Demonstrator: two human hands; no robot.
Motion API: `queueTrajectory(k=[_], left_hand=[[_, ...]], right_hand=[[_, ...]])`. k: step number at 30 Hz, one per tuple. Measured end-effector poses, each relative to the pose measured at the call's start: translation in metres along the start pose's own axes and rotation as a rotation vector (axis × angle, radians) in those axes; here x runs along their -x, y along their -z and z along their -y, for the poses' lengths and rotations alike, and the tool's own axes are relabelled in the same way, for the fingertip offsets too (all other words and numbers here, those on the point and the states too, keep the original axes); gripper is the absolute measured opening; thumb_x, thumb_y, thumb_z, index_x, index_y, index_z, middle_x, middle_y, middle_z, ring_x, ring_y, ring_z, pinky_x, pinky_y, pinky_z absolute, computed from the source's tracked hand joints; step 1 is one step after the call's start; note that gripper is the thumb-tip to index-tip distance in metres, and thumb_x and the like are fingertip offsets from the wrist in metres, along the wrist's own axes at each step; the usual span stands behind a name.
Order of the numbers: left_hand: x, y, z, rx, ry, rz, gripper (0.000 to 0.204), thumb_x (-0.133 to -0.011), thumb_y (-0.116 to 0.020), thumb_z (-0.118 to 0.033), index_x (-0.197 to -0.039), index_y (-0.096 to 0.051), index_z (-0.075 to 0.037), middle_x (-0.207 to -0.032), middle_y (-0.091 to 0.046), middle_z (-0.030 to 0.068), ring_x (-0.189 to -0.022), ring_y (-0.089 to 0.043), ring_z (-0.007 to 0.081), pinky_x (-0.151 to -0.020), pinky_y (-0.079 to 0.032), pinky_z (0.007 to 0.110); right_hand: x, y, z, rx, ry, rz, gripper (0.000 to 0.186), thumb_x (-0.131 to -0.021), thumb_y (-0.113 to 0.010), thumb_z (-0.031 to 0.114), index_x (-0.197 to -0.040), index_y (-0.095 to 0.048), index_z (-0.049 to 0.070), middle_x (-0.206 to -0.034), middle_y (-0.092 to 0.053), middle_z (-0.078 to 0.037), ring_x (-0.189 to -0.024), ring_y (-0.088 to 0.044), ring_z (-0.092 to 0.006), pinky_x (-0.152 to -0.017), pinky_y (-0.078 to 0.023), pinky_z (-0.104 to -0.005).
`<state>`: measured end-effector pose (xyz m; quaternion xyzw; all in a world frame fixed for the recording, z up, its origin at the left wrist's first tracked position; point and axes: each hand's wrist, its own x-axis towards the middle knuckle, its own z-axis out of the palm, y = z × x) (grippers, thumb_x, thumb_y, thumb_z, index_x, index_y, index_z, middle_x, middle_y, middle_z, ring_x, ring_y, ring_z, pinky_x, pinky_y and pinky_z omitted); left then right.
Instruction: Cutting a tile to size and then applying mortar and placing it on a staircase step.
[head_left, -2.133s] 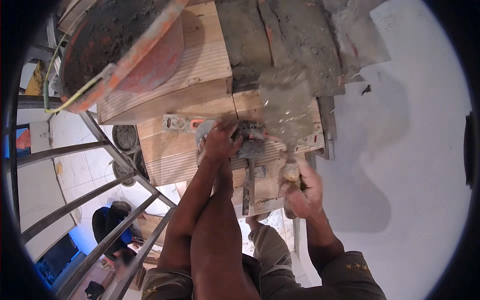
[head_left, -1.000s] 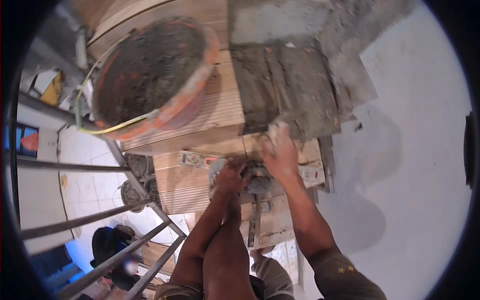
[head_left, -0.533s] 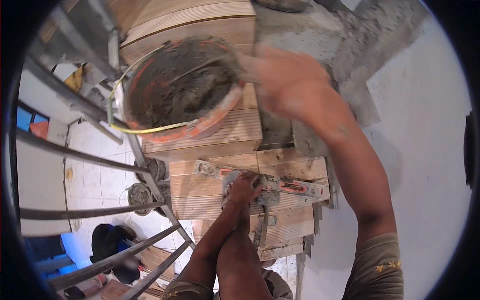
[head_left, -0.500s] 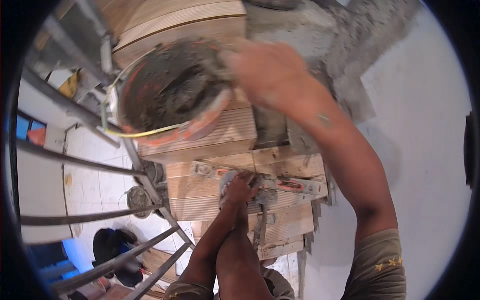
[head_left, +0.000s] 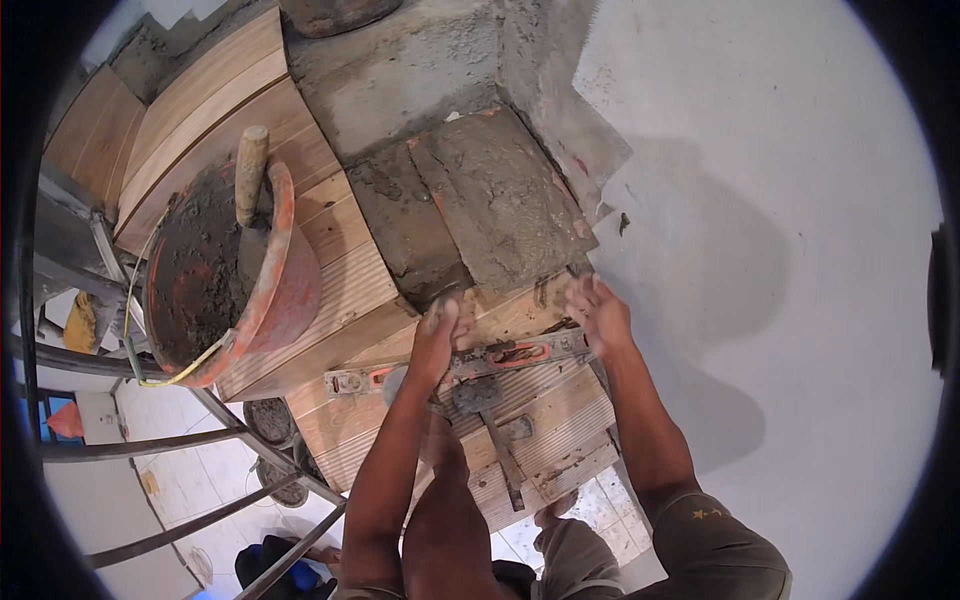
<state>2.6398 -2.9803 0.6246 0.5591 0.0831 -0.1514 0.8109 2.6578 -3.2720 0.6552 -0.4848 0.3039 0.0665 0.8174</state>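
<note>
Both my hands are above the top wooden-look stair tread, slightly blurred. My left hand (head_left: 440, 335) is over the left part of a mortar-smeared spirit level (head_left: 565, 345), fingers loosely apart and nothing seen in them. At the level's right end, near the wall, my right hand (head_left: 600, 312) also looks empty, its fingers partly spread. Beside the level lies a mallet (head_left: 478, 395) with a dark head, its handle pointing toward me. A trowel (head_left: 252, 175) stands in the mortar bucket (head_left: 285, 285) at left, wooden handle up.
Wet grey mortar (head_left: 500, 200) covers the step ahead. Tiled steps (head_left: 215, 110) rise at far left. A metal railing (head_left: 170, 445) runs along the left drop, with mortar buckets (head_left: 268, 420) and a person (head_left: 275, 570) below. A white wall (head_left: 740, 330) borders the right.
My right hand has come from the bucket rim down to the level's right end. My left hand has lifted off the level. The trowel handle now shows upright in the bucket; the view has shifted right.
</note>
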Motion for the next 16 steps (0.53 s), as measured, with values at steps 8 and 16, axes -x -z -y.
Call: queueTrajectory(k=[8, 16], left_hand=[[-0.027, -0.057, -0.024, 0.465, 0.044, 0.019, 0.032, -0.102, -0.06, -0.027, -0.128, -0.054, -0.009, -0.12, -0.06, 0.0037, -0.112, -0.059, 0.0214, -0.098, -0.049, 0.045], [-0.026, -0.027, -0.031, 0.613, 0.107, 0.246, 0.046, -0.099, -0.064, -0.025, -0.138, -0.045, -0.008, -0.126, -0.06, 0.0074, -0.12, -0.058, 0.0311, -0.106, -0.047, 0.046]], right_hand=[[-0.048, -0.008, 0.008, -0.52, 0.146, 0.195, 0.03, -0.102, -0.052, 0.042, -0.103, -0.052, 0.012, -0.109, -0.055, -0.005, -0.106, -0.051, -0.022, -0.103, -0.038, -0.0439], [-0.029, -0.031, 0.04, -0.249, -0.087, 0.561, 0.069, -0.095, -0.056, 0.053, -0.144, -0.04, 0.007, -0.139, -0.053, -0.01, -0.135, -0.045, -0.031, -0.112, -0.037, -0.0486]])
